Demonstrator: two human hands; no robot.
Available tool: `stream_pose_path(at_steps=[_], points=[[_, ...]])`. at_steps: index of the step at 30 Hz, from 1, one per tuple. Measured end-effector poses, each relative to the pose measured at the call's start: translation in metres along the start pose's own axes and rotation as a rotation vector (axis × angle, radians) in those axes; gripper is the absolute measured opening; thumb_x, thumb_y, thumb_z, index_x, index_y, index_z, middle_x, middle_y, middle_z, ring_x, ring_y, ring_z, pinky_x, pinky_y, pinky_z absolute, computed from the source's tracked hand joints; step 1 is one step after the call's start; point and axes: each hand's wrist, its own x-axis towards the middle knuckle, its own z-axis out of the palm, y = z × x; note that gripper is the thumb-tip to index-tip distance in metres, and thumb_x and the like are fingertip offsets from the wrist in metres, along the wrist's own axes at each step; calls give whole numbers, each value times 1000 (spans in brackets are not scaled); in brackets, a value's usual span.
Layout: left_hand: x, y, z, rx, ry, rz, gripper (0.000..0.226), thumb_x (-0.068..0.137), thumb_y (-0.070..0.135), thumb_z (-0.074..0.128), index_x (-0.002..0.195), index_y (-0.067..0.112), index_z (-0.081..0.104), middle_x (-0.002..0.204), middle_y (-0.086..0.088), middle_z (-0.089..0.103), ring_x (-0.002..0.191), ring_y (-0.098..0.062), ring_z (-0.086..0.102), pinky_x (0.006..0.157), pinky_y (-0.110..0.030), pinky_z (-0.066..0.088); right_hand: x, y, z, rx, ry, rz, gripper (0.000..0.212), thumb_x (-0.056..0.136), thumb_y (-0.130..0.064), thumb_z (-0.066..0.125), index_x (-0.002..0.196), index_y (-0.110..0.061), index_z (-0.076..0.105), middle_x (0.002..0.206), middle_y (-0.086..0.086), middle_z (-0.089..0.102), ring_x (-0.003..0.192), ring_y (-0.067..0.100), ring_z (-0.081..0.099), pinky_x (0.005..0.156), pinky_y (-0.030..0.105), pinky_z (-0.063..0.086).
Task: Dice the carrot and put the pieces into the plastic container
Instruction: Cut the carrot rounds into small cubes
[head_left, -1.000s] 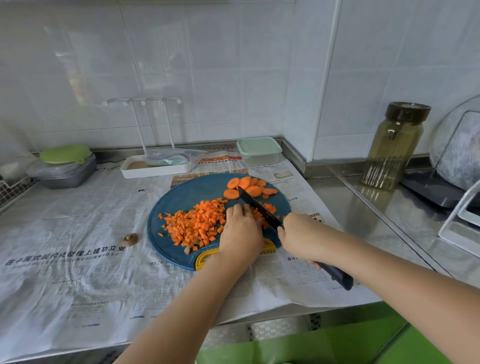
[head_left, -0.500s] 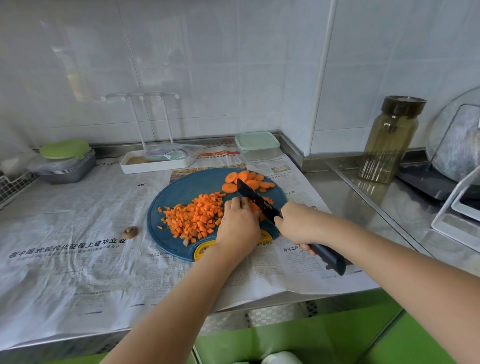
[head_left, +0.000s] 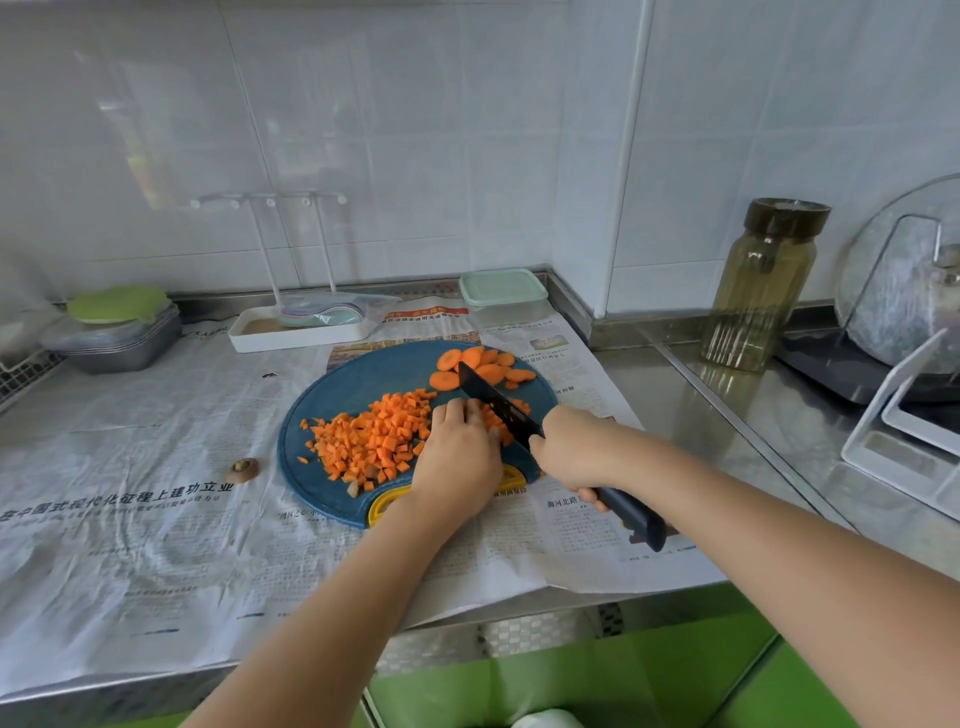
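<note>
Steel worktop (head_left: 701, 415) under newspaper (head_left: 130, 493) carries a round blue cutting board (head_left: 363, 379). On it, the left hand (head_left: 457, 457) curls its fingers onto carrot pieces (head_left: 493, 418) beside the black knife (head_left: 493, 402), which the right hand (head_left: 576, 452) grips. Diced carrot (head_left: 374, 441) is heaped on the left (the lidded plastic container (head_left: 503, 293) stands behind the board, beyond the carrot slices (head_left: 483, 364)).

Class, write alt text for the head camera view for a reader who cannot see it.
A person's right hand cuts carrot with a dark knife on a blue cutting board, while the left hand holds it down. Diced carrot lies left of the hands, slices behind; a lidded plastic container stands by the wall.
</note>
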Motion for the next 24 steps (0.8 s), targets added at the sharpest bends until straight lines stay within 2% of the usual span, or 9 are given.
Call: stream_pose_path(at_steps=[6, 8, 11, 17, 20, 22, 24], points=[[1, 0, 4, -10, 6, -15, 43, 103, 26, 30, 139, 3, 34, 132, -12, 40, 122, -25, 34, 103, -30, 29, 0, 2, -2, 43, -52, 40, 42, 103, -30, 31, 111, 5, 55, 59, 14, 49, 45, 23, 46, 50, 32, 45], [2, 1, 5, -12, 8, -22, 43, 103, 25, 30, 140, 4, 33, 134, -11, 39, 123, -25, 33, 102, -29, 29, 1, 7, -8, 158, -95, 42, 39, 102, -33, 31, 110, -1, 51, 57, 11, 47, 44, 20, 43, 48, 29, 44], [2, 0, 8, -18, 11, -29, 44, 103, 25, 30, 141, 4, 30, 136, -10, 37, 125, -24, 32, 103, -28, 29, -2, 11, -15, 272, -128, -7, 30, 102, -26, 32, 108, 0, 45, 55, 9, 45, 38, 17, 39, 42, 24, 41], [1, 0, 9, -14, 27, 2, 45, 103, 27, 25, 143, 6, 29, 140, -10, 34, 128, -25, 28, 107, -30, 25, 14, -5, -10, 20, -161, 29, 48, 104, -37, 22, 94, 1, 50, 55, 11, 46, 44, 22, 45, 48, 30, 42], [0, -2, 10, -29, 49, 22, 49, 102, 40, 24, 139, 9, 34, 138, -8, 36, 127, -23, 28, 108, -31, 25, 19, -6, -9, -29, -158, 17, 51, 105, -36, 18, 106, 4, 50, 58, 12, 47, 46, 22, 46, 49, 29, 41], [-1, -1, 9, -46, 63, -5, 61, 98, 48, 31, 145, 9, 26, 140, -5, 34, 131, -20, 26, 109, -27, 25, 20, -5, -9, -25, -135, 6, 51, 104, -34, 18, 105, 7, 49, 58, 12, 48, 46, 24, 47, 49, 31, 41], [1, 0, 9, -30, 73, -12, 65, 97, 47, 36, 147, 9, 22, 142, -4, 33, 132, -19, 26, 109, -25, 25, 20, -6, -9, -17, -133, 23, 55, 104, -34, 19, 112, 10, 50, 59, 12, 48, 47, 24, 47, 50, 32, 41]])
